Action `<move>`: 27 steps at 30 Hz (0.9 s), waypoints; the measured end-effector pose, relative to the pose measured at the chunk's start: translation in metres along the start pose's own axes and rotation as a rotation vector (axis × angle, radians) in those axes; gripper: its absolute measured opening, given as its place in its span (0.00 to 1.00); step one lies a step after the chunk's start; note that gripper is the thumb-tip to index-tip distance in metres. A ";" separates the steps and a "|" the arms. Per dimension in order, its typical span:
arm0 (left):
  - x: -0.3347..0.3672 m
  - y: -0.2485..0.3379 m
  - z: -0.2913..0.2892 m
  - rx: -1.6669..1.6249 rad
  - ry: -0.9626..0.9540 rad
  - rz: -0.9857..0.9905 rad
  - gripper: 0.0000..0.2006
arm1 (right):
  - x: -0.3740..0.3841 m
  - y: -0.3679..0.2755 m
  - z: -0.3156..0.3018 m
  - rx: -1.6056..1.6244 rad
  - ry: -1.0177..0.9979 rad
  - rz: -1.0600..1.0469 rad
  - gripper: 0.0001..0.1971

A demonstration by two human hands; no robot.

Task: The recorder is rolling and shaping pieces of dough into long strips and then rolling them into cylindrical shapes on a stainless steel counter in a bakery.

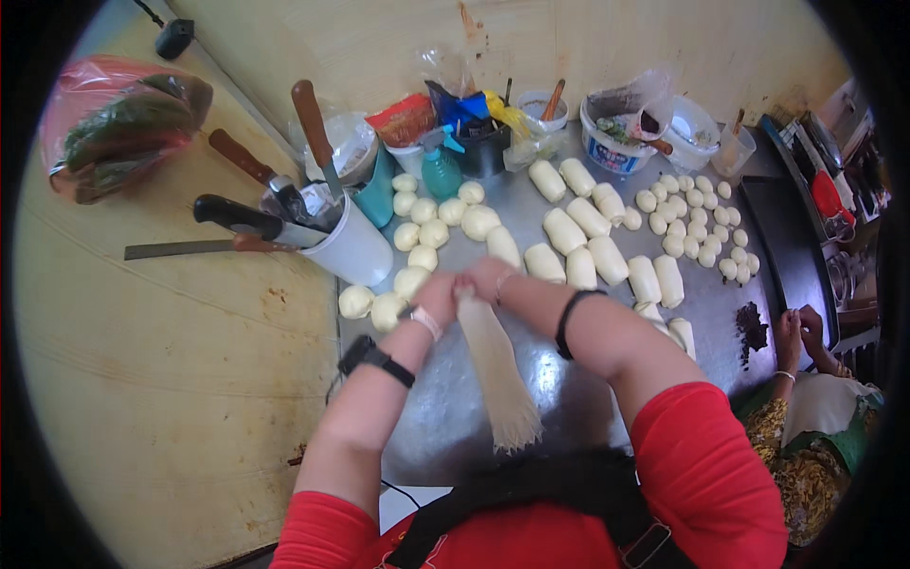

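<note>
A long, thin strip of dough [495,375] lies down the metal table towards me, its near end ragged and fringed. At its far, narrow end my left hand [438,296] and my right hand [488,277] meet, both closed on the dough. Motion blurs the fingers a little. Round dough balls [422,257] sit close beyond and left of my hands. To the right are several thick dough rolls [565,230], the nearest almost touching my right hand. Farther right stands a cluster of small dough balls [697,213].
A white bucket [353,248] of knives stands at the left by the wall. Along the back are a spray bottle [441,171], tubs [614,142] and bags. At the right, another person's hands [796,332] work beside a black tray [787,237] and a dark crumbly heap [752,327].
</note>
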State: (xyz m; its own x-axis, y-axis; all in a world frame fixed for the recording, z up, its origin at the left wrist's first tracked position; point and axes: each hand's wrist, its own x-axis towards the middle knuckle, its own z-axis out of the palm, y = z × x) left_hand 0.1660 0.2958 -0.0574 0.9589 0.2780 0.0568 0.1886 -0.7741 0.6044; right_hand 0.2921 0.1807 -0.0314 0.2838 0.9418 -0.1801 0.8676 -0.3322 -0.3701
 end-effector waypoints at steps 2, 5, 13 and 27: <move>0.029 -0.001 -0.027 0.179 0.247 0.032 0.04 | 0.022 -0.004 -0.020 0.056 0.282 0.067 0.07; 0.032 0.014 -0.012 0.102 0.314 -0.135 0.04 | 0.017 -0.005 -0.013 -0.039 0.324 0.143 0.08; -0.074 0.042 0.067 0.164 0.509 0.008 0.09 | -0.075 -0.029 0.082 0.006 0.503 0.017 0.13; -0.115 0.059 0.064 0.066 0.295 0.034 0.25 | -0.117 -0.050 0.092 0.117 0.464 -0.027 0.16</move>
State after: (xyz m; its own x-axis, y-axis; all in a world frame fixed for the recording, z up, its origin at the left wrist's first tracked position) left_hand 0.0809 0.1814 -0.0790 0.8639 0.3968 0.3100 0.1802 -0.8185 0.5455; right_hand 0.1779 0.0820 -0.0756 0.4373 0.8647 0.2471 0.8329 -0.2858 -0.4739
